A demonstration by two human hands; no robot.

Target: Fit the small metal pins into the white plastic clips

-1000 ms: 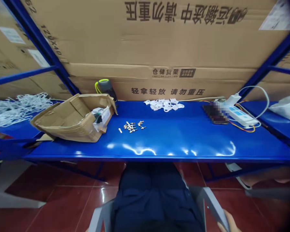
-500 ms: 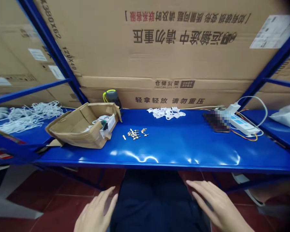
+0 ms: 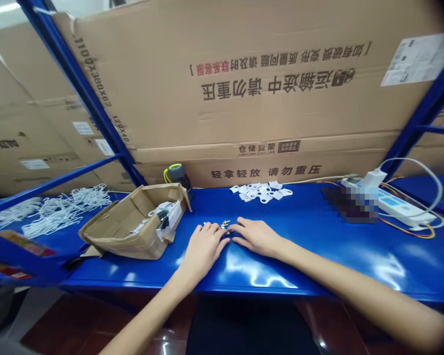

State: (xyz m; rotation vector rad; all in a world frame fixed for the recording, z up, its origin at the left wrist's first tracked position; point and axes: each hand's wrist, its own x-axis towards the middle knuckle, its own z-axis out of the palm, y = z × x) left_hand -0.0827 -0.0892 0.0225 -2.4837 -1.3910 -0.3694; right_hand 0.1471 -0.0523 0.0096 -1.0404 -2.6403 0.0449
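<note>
Parts (image 3: 225, 224), small and brass-coloured, lie between the hands (image 3: 203, 247), partly hidden.

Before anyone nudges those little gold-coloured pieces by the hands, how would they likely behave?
The gold-coloured pieces look metallic, so probably stiff rather than floppy. On the glossy blue tabletop, they would likely slide readily. Being tiny beside the left hand, each is probably light.

Left forearm (image 3: 153, 305): bare, slants in from 7 o'clock | left hand (image 3: 202, 251): back up, pointing to 1 o'clock | right forearm (image 3: 351, 281): bare, from 4 o'clock | right hand (image 3: 262, 237): fingers bent toward 9 o'clock | hands near each other, grip unclear | dark-clothed lap (image 3: 249, 325): 6 o'clock
</note>
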